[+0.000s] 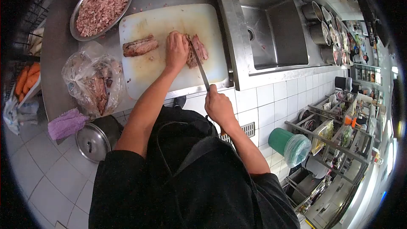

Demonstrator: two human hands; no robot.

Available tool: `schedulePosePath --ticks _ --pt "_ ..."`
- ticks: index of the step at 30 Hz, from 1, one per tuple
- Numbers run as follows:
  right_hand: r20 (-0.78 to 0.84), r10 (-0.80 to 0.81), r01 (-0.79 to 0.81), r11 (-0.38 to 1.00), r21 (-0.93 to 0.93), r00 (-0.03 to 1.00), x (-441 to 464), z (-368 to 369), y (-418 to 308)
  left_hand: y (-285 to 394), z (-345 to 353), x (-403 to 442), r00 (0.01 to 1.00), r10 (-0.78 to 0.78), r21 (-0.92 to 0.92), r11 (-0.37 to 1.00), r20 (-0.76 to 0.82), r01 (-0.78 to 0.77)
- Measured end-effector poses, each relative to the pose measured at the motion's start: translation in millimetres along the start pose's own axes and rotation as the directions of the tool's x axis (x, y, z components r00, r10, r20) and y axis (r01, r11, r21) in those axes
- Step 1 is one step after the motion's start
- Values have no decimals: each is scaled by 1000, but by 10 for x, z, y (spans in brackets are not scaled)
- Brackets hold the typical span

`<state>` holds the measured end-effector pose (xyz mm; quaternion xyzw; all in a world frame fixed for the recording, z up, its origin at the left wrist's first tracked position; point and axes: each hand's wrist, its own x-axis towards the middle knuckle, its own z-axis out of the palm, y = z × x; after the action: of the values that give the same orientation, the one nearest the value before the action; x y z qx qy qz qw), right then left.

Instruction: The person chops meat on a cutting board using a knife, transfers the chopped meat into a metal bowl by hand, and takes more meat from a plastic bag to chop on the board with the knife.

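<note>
My right hand (220, 107) is closed around the handle of a long kitchen knife (200, 66), its blade lying along a piece of meat (199, 51) on the white cutting board (146, 78). With fingers curled and bunched together, my left hand (177, 51) presses on the left side of that meat, close to the blade. Some of the meat is hidden behind the fingers and the knife. Left of this hand, a second long piece of meat (140, 46) with a dark, browned surface lies on the board.
A metal bowl (75, 24) of diced meat stands beyond the board's left corner. Nearer lies a clear plastic bag (76, 74) with meat, then a purple cloth (68, 124) at the counter edge. A sink (282, 29) is on the right; a green bin (280, 140) stands below.
</note>
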<state>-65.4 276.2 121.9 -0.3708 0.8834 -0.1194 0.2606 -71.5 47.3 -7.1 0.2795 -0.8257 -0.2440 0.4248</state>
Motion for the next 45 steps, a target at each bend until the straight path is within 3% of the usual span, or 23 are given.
schedulePosePath --ticks 9,15,24,31,36,45 --pt "51 4 -1 998 -63 999 258 1 -97 -20 4 2 997 -19 38 999 79 16" --pt "75 -16 17 1000 -5 997 531 55 -48 -74 41 0 997 -3 47 999 77 -1" --pt "-1 -60 60 998 -2 998 1126 295 -35 -85 40 2 995 -20 32 999 100 17" --pt "2 -51 50 993 105 999 750 185 -39 -41 40 -12 995 -55 51 997 80 51" --pt "-126 -45 62 989 136 991 538 340 3 -71 57 -1 1000 26 62 998 9 -26" --pt "-258 -39 67 992 103 965 656 112 -103 -30 -1 18 997 -69 -89 994 -28 66"
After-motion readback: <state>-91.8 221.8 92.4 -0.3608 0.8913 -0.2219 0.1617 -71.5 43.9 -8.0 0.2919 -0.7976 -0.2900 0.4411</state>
